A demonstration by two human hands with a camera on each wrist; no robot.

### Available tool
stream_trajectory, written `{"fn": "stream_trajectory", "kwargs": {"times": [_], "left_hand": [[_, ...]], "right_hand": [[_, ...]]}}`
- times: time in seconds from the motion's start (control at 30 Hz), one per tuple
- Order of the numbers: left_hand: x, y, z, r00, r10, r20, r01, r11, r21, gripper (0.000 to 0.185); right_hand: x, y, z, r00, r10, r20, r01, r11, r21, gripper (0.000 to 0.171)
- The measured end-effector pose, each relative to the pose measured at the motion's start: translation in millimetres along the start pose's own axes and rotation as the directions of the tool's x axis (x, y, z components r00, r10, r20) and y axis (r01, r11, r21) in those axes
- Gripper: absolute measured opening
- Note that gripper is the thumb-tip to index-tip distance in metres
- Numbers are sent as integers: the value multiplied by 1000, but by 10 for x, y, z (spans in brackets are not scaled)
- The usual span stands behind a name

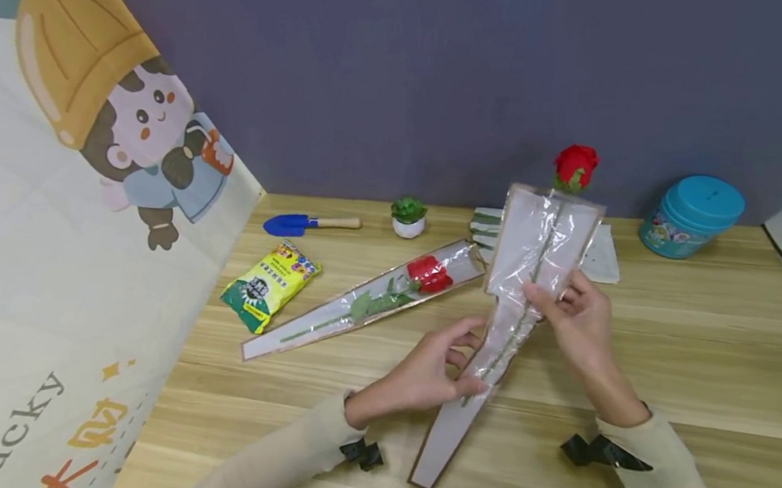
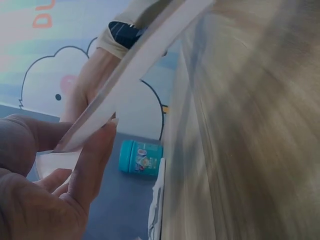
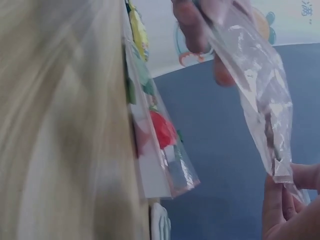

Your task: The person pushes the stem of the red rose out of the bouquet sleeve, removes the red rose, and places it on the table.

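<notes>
A long tapered clear sleeve [image 1: 529, 274] with a brown edge is lifted at an angle above the wooden table [image 1: 707, 365]. A red rose [image 1: 574, 166] sticks out of its wide top, its stem running down inside. My left hand [image 1: 435, 372] pinches the sleeve's narrow lower part [image 2: 95, 120]. My right hand [image 1: 580, 315] grips the sleeve's wider middle [image 3: 260, 85]. A second wrapped red rose [image 1: 385, 295] lies flat on the table to the left, also seen in the right wrist view [image 3: 160, 150].
A yellow-green packet [image 1: 270, 285], a blue trowel [image 1: 307, 224] and a small potted succulent [image 1: 408, 216] sit at the back left. A teal round tin [image 1: 693, 216] stands back right. Folded wrapping sheets [image 1: 600, 258] lie behind the sleeve. Printed cloth [image 1: 62, 241] hangs on the left.
</notes>
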State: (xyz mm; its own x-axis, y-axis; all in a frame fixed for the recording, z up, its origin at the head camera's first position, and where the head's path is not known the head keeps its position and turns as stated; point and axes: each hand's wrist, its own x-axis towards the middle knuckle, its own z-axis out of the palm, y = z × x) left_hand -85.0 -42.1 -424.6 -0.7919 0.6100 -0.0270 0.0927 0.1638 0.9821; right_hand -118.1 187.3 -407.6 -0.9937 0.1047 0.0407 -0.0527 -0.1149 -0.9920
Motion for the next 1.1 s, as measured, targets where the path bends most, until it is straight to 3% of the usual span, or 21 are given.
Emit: {"fn": "stream_trajectory", "kwargs": {"times": [0.2,0.37,0.47,0.6,0.77,1.1], "left_hand": [[-3,-3,33,1000,-20,9,19,997,74,85],[-1,2,7,1000,-25,-16,27,994,104,86],[1,4,-21,999,-5,-39,8,997,80,81],[11,-1,-36,997,22,-77,-24,1000,-21,73],[16,-9,-8,995,18,-97,-30,993,-116,74],[16,-19,14,996,10,-89,-12,1000,-20,70]], "right_hand": [[80,-138,-88,996,-50,-69,59,990,129,30],[100,-208,-104,996,-70,-50,77,987,143,30],[89,-196,-85,998,-57,-25,60,989,136,31],[74,-155,-57,999,-40,-12,41,991,126,33],[69,-132,-26,999,-43,-13,44,991,125,30],[96,-122,-23,998,-61,2,61,994,87,16]]}}
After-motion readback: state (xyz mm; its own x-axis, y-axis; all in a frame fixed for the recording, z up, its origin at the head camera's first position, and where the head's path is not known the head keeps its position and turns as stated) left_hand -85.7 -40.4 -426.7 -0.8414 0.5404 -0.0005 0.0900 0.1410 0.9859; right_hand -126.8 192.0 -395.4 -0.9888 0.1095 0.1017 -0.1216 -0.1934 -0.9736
